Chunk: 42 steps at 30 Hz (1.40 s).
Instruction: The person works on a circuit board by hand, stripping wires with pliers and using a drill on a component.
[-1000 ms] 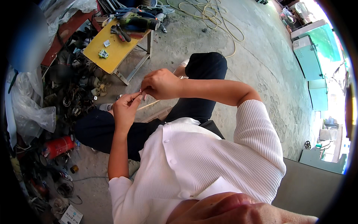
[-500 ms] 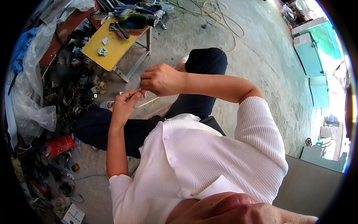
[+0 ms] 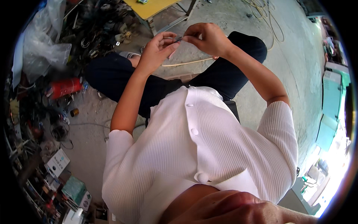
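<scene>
While both hands are raised in front of the knees, the part (image 3: pixel 179 39), small and dark, sits in the air between their fingertips, short of the table (image 3: pixel 153 8) and well apart from its near corner. It looks light and stiff, probably hard-surfaced, and small enough to slip or spin out of a loose pinch; its ends seem the best hold, with thumb and forefinger tips and little force. Its exact shape is too small to tell.

The left hand (image 3: pixel 155 53) has thumb and forefinger nearly together, only a narrow gap between the tips, closed on the left end of the part; its other fingers are loosely curled. The right hand (image 3: pixel 209 38) is drawn into a tight pinch at the right end, thumb against forefinger, the other fingers bent. A pinkish strip (image 3: pixel 172 55) shows under the left thumb; whether it joins the part I cannot tell.

Below the hands a tan cord (image 3: pixel 187 64) runs across between the legs. On the table, close to its near corner, lies a greenish piece (image 3: pixel 142 1), cut off by the frame. Left of the table a heap of scrap (image 3: pixel 100 35) spreads over the floor (image 3: pixel 91 140), with plastic sheeting (image 3: pixel 44 56) beside it and a red canister (image 3: pixel 66 88) nearer the person.
</scene>
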Available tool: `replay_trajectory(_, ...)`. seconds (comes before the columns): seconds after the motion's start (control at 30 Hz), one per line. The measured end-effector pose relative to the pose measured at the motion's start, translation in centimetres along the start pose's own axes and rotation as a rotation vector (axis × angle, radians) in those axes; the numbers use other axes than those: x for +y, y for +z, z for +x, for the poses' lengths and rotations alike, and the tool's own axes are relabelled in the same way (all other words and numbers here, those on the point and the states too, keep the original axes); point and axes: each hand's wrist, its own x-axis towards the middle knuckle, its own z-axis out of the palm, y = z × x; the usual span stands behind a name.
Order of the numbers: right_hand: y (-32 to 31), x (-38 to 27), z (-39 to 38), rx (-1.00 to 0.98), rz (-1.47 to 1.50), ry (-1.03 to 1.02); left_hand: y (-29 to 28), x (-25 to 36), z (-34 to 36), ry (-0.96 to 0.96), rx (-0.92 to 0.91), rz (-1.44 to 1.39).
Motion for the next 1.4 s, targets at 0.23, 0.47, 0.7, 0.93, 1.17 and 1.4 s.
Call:
replay_trajectory(0.23, -1.2, -0.4, 1.1, 0.014, -0.068, -0.135, -0.9, 0.1, -0.3, -0.091, 0.020, -0.279)
replay_trajectory(0.47, -2.0, -0.1, 2.5, 0.046, -0.176, -0.525, -0.5, 1.1, -0.7, -0.177, -0.082, -0.256)
replay_trajectory(0.7, -2.0, 0.3, 2.8, -0.049, -0.270, -0.669, -0.8, 1.8, -0.8, -0.244, -0.196, -0.200)
replay_trajectory(0.93, -1.5, -0.5, 2.6, -0.107, -0.321, -0.706, -0.9, 0.8, -0.8, -0.087, -0.131, 0.117)
replay_trajectory(1.17, 0.3, 1.2, 3.3, -0.071, -0.106, -0.333, -0.6, -0.2, -0.5, 0.034, 0.112, 0.279)
replay_trajectory(1.4, 2.1, 1.8, 5.1, -0.165, 0.793, 0.085, -1.1, 2.9, 2.5, 0.058, 0.368, -0.431)
